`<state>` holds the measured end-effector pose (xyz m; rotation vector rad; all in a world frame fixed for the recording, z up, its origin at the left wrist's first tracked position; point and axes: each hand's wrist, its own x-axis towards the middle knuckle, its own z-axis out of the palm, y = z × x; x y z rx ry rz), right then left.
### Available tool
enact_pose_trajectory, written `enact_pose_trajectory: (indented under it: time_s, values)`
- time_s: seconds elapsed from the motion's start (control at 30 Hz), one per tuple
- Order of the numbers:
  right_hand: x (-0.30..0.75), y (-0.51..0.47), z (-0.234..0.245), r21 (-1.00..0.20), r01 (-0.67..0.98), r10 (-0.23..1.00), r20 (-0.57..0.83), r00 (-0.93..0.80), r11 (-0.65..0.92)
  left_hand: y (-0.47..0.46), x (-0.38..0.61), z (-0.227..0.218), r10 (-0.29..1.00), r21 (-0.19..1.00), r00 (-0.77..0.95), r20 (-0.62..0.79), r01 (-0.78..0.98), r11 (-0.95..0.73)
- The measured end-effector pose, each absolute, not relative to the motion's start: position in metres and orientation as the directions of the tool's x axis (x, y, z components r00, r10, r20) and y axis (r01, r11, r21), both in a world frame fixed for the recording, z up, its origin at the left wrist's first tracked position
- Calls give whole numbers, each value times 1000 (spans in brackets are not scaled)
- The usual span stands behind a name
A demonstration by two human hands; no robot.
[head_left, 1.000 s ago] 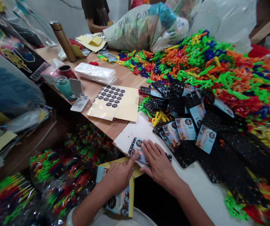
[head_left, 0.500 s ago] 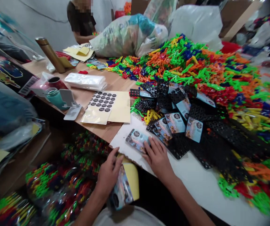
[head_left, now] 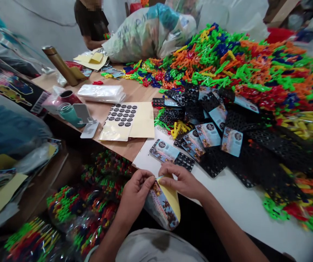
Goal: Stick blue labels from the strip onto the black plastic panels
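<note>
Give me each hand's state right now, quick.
Left hand: closed, thumb and fingers pinching the top edge of the blue-printed, yellow-backed sticker sheet.
Right hand: closed, gripping the same sheet near its top, thumb on the yellow side.

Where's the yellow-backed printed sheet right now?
The printed sheet is in the lower half of the head view, just right of centre, held at its top by the left hand and right hand, near the white tabletop.

Printed card (head_left: 165, 204), 6 o'clock: top partly hidden by left hand (head_left: 136, 189), right hand (head_left: 183, 180).
Stickers (head_left: 122, 112), 10 o'clock: lettering too small to be read.
Co-worker (head_left: 91, 23), 11 o'clock: head cut by top edge.
Bags (head_left: 36, 238), 8 o'clock: cropped by bottom edge.
</note>
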<state>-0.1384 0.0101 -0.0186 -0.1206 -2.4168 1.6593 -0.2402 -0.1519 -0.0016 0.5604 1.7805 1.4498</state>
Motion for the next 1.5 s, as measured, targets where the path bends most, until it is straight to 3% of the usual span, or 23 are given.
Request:
enact_pose_trajectory:
  time_s: [0.1,0.2,0.27,0.37,0.6,0.73,0.9,1.03,1.4,1.5]
  values:
    - [-146,20,-3,-758,-204,56,302,-952,620,-154,-242,4,786,923,-485,-383,-185,336]
    - [-147,16,14,-582,-147,136,415,-900,800,-159,-242,9,731,917,-554,-398,-261,301]
    - [-143,7,21,-556,-72,219,439,-872,828,-162,-241,11,652,928,-661,-372,-282,244]
    - [-134,-9,21,-580,-46,242,410,-880,813,-160,-238,10,583,942,-740,-335,-274,193]
    - [-115,-10,-3,-469,59,292,442,-848,881,-125,-226,-2,647,868,-626,-435,-482,117]
    - [-101,0,-9,-480,94,338,451,-826,872,-104,-223,-6,720,869,-557,-414,-477,131]
    - [-82,2,-16,-600,126,468,457,-756,790,-91,-211,-5,737,868,-531,-418,-473,152]
    - [-74,4,-20,-665,82,501,469,-728,742,-86,-201,-5,752,867,-514,-413,-475,152]
    - [-73,-6,-19,-675,40,531,541,-652,737,-86,-191,4,744,927,-565,-355,-318,201]
    - [-74,-7,-19,-630,39,514,593,-620,775,-86,-189,7,737,930,-578,-349,-312,194]
